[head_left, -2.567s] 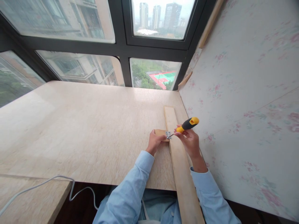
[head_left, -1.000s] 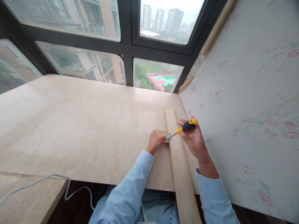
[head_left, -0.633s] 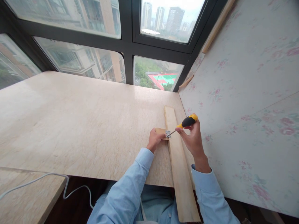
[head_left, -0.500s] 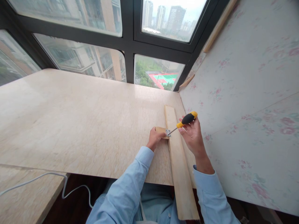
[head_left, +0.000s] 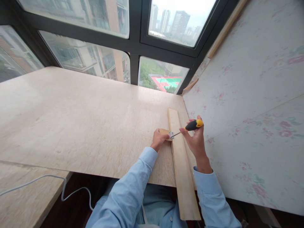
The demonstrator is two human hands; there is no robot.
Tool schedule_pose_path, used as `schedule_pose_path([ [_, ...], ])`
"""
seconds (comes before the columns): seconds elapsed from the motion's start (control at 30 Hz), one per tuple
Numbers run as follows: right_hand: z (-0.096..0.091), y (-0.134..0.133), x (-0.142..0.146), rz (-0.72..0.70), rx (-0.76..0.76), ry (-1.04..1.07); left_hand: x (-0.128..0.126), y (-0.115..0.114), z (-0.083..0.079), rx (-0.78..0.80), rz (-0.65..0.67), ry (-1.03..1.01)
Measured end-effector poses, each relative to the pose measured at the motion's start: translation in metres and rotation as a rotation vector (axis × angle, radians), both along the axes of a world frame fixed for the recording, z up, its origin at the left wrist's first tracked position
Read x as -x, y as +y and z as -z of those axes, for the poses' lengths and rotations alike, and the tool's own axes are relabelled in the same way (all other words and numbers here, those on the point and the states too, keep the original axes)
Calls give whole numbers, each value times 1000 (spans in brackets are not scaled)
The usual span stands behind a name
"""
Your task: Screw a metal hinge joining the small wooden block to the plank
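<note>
A long pale wooden plank (head_left: pixel 180 164) lies along the right side of the marble sill and overhangs its near edge. A small wooden block (head_left: pixel 164 131) butts against the plank's left side, joined by a small metal hinge (head_left: pixel 171 134). My left hand (head_left: pixel 158 140) is closed on the block, pressing it down. My right hand (head_left: pixel 196 139) grips a yellow-and-black screwdriver (head_left: pixel 190 127), whose tip rests on the hinge.
The marble sill (head_left: pixel 83 120) runs wide to the left, bounded by dark-framed windows (head_left: pixel 133 41) at the back. A floral-papered wall (head_left: pixel 249 95) stands close on the right. A white cable (head_left: pixel 47 180) hangs off the near left edge.
My right hand has kept shifting its grip on the screwdriver handle, the handle's angle changing slightly, with the tip staying at the hinge. My left hand stays on the block. The camera drifted a little.
</note>
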State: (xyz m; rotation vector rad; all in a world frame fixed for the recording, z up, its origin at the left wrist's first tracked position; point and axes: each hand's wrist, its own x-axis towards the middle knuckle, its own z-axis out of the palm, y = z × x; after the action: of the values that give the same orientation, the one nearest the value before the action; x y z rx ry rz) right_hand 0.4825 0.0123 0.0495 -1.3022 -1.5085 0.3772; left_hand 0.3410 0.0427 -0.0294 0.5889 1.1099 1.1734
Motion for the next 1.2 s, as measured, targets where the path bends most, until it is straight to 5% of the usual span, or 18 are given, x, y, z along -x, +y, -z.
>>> schedule_pose_path([
  [0.13, 2, -4, 2, -247, 74, 178, -1, 2, 7, -19, -4, -3],
  [0.23, 0, -6, 3, -292, 114, 216, -2, 3, 10, -32, -6, -24],
  [0.3, -3, -6, 3, -239, 134, 184, -3, 2, 10, -35, -15, -30],
  [0.43, -7, -1, 5, 88, 71, -26, -2, 1, 8, -30, -22, -17],
  [0.5, -6, 1, 5, 121, 64, -55, -3, 1, 7, -34, -23, -12],
  [0.77, -1, -3, 1, -264, 118, 251, -3, 2, 10, -39, -16, -32],
  [0.83, -6, -4, 2, -201, 138, 215, -3, 1, 9, -44, -14, -24],
  [1.0, -19, -2, 8, 221, 47, -74, -2, 0, 7, -57, 2, -11],
  [1.2, -11, -1, 3, 94, 78, 4, -2, -1, 7, -71, 12, -41],
])
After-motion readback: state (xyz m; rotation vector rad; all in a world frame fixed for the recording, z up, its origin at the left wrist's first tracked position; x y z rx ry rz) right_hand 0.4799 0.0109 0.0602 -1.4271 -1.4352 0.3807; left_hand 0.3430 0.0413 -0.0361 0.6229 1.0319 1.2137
